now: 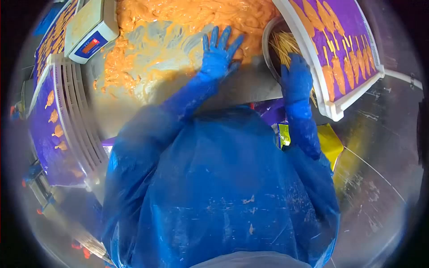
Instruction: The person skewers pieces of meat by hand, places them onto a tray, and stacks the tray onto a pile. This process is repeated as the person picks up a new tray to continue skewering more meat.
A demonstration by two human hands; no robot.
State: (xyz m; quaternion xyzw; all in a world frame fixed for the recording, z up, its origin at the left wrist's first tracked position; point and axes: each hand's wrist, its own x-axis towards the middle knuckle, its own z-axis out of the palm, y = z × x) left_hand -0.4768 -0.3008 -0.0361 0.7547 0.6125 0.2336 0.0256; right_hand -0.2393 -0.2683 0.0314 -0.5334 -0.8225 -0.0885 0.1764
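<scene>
Both hands wear blue gloves. My left hand (217, 56) has its fingers spread at the near edge of a large mass of orange, marinated-looking meat (196, 13) on the metal table (250, 85). Nothing is visibly held in it. My right hand (296, 73) reaches to a round metal bowl (267, 47) of thin wooden sticks (285, 47). Its fingertips are at the near sticks, and whether they hold any is hidden. Just right of that hand, a white tray (316, 67) with a purple liner holds rows of meat pieces on sticks.
A digital scale (91, 29) stands at the back left. Stacked white trays (73, 111) with purple liners and skewered meat are at the left. A yellow sheet or bag (330, 145) lies beside my right forearm. More skewered meat is at the upper left.
</scene>
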